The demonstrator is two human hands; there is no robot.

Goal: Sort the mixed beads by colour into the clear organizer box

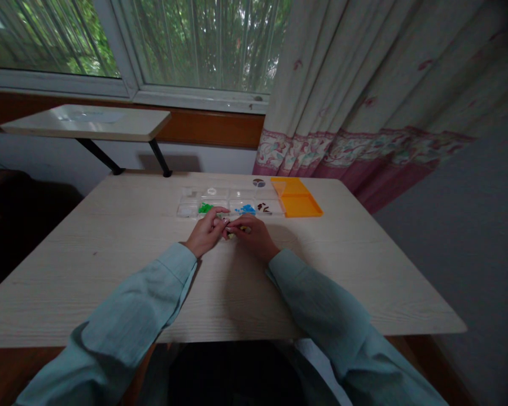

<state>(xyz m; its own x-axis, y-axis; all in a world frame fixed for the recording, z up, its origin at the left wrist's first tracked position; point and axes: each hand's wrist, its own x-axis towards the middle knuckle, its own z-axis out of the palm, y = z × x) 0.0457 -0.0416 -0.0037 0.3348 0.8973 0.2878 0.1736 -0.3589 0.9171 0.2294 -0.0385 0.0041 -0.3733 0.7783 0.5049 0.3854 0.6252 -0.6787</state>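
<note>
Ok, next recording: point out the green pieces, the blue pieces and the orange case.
Green pieces point(205, 208): head view, middle of the pile.
Blue pieces point(248, 209): head view, middle of the pile.
Orange case point(303, 206): head view, its nearer half.

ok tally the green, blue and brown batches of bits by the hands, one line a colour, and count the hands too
Green batch: 1
Blue batch: 1
Brown batch: 1
Hands, left hand and right hand: 2
Total: 5 (single bits are too small to count)
</note>
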